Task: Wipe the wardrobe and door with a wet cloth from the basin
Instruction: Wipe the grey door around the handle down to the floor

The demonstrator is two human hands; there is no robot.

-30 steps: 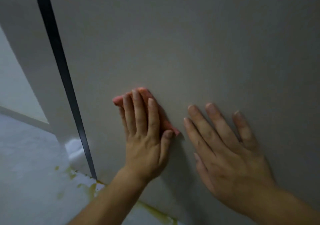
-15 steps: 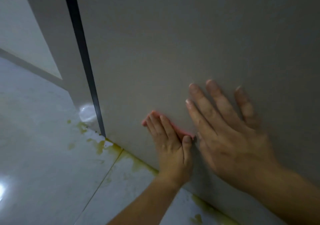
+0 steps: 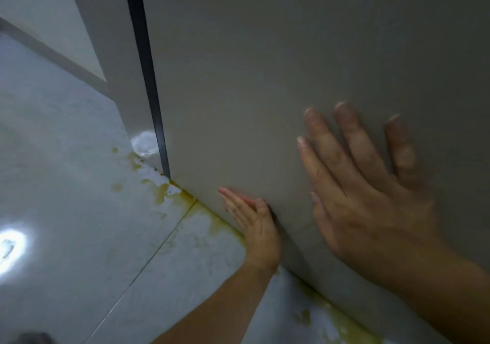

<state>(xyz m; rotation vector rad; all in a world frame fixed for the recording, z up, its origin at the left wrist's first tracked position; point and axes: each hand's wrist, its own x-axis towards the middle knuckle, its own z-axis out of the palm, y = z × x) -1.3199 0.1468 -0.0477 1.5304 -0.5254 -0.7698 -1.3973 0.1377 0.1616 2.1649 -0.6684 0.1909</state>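
Low by the floor, the left hand [image 3: 254,224] lies flat against the smooth grey wardrobe panel [image 3: 265,78]. Its fingers are straight and together, pressing a pink cloth [image 3: 245,198] of which only a thin edge shows. The right hand [image 3: 371,198] rests higher on the same panel, palm flat, fingers spread, holding nothing. Yellowish stains [image 3: 191,206] mark the glossy pale floor tiles [image 3: 66,211] below.

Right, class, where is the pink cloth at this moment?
In the head view, the pink cloth is pressed under the left hand against the grey panel, low near the floor, left of the right hand.
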